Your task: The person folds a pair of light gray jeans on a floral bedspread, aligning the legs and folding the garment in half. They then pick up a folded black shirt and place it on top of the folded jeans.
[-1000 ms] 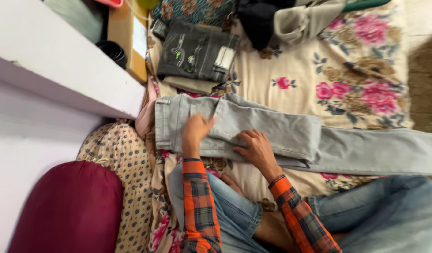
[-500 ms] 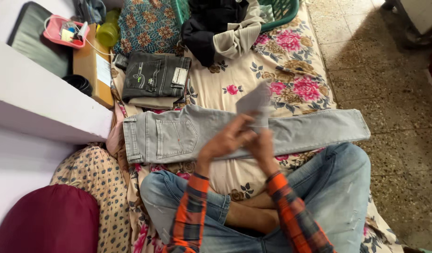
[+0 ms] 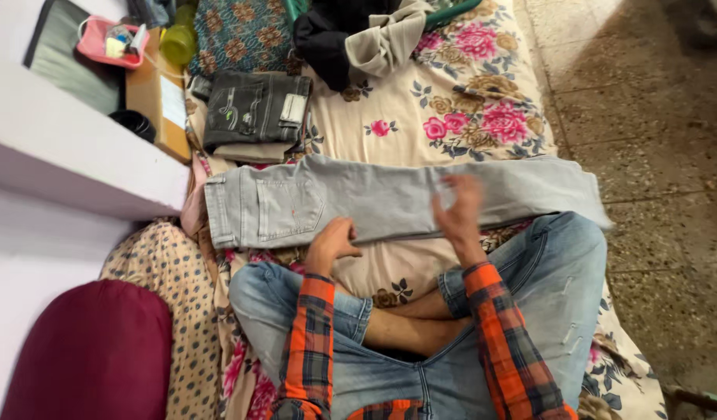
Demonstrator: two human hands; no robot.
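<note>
Light grey jeans [image 3: 374,198] lie flat across the bed [image 3: 420,101]. Left hand [image 3: 333,243] curls loosely at their near edge, gripping nothing; right hand [image 3: 458,208] rests spread, blurred, on 1 leg.

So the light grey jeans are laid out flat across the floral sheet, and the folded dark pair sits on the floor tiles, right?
Not quite. The head view shows the folded dark pair lying on the floral sheet, just beyond the waist end of the light grey jeans, not on the floor tiles. The grey pair does lie flat across the sheet.
</note>
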